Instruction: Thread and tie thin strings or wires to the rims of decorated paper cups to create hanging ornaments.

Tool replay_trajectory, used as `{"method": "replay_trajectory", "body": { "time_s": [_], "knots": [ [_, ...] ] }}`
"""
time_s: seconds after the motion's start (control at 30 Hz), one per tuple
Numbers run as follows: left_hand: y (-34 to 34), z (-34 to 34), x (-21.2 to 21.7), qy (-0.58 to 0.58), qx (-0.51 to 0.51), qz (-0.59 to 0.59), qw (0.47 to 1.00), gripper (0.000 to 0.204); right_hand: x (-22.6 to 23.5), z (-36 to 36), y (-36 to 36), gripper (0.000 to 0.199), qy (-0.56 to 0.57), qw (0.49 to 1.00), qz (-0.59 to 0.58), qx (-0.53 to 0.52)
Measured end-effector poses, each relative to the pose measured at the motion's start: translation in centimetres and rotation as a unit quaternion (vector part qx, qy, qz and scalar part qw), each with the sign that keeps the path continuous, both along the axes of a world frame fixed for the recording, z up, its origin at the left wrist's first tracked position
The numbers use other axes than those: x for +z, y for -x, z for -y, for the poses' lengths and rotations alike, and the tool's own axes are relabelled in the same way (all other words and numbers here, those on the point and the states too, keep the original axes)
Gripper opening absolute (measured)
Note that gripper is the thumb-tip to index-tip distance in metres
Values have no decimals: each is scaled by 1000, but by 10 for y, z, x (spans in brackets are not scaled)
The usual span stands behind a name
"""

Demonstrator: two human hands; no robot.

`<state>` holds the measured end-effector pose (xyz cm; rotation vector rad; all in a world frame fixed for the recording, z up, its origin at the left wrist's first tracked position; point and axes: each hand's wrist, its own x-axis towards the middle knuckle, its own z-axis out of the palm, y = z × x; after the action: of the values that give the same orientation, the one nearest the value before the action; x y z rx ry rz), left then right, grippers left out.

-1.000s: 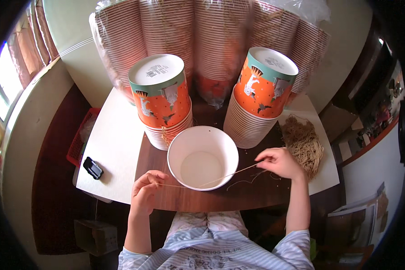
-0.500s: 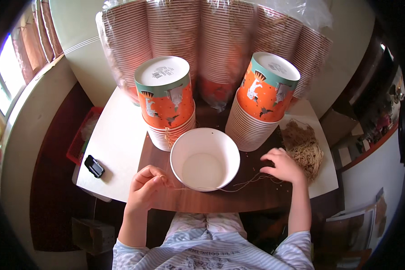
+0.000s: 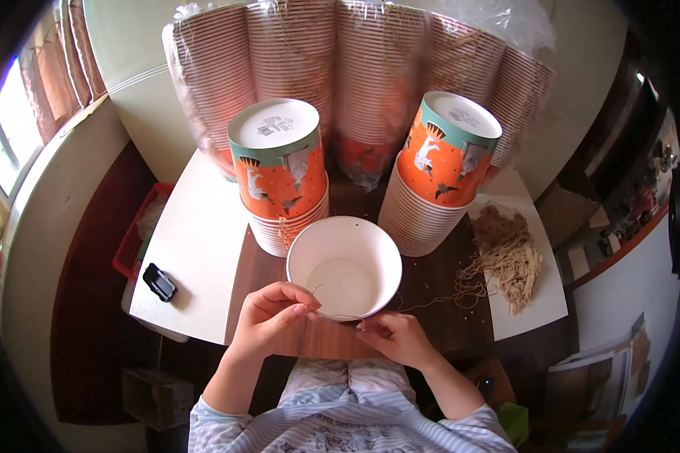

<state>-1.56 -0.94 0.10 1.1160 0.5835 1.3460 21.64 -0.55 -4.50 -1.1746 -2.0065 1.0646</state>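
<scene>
A white paper tub [image 3: 378,253] stands upright with its mouth facing me near the table's front edge. At its near left rim, my left hand [image 3: 268,317] pinches a thin beige string, whose short end sticks up past the fingertips. My right hand [image 3: 395,336] is closed at the near right rim, its fingertips pinching the same string. Between the hands the string crosses the tub's near side. From there the string [image 3: 434,302] trails right across the brown tabletop to a tangled heap of beige string [image 3: 512,260].
Behind the tub stand two stacks of upside-down tubs, a left stack [image 3: 283,177] and a right stack [image 3: 447,162], orange and green on top. Tall plastic-wrapped tub stacks [image 3: 378,75] rise at the back. A small black tray-like object [image 3: 159,282] lies at left, beside a red basket [image 3: 132,241].
My right hand has moved left and toward me, from beside the string heap to the tub's near rim. My left hand has shifted right, up against the tub.
</scene>
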Motion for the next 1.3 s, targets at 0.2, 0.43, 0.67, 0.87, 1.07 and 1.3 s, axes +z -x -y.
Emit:
{"method": "replay_trajectory", "body": {
  "time_s": [0.2, 0.43, 0.67, 0.87, 1.07, 1.3],
  "knots": [
    [-6, 1, 4, -5, 47, -118, 992, 11, 3, 1, 0, 9, -90, 986, -127, 62],
    [-24, -1, 15, -112, 100, -388, 909, 16, 81, -24, 4, 10, -148, 985, -55, 77],
    [-22, -4, 9, -116, 110, -398, 903, 9, 92, -48, 25, 2, -147, 976, -130, 100],
    [-11, -7, 8, 12, 9, -282, 959, 9, 90, -55, 16, 11, -231, 958, 3, 173],
    [-8, -8, 13, 5, -25, -272, 962, 9, 80, -55, 23, 9, -344, 929, 26, 135],
    [-6, -9, 8, 49, 0, -188, 981, 8, 79, -36, 24, 8, -317, 940, 4, 127]
  ]
}}
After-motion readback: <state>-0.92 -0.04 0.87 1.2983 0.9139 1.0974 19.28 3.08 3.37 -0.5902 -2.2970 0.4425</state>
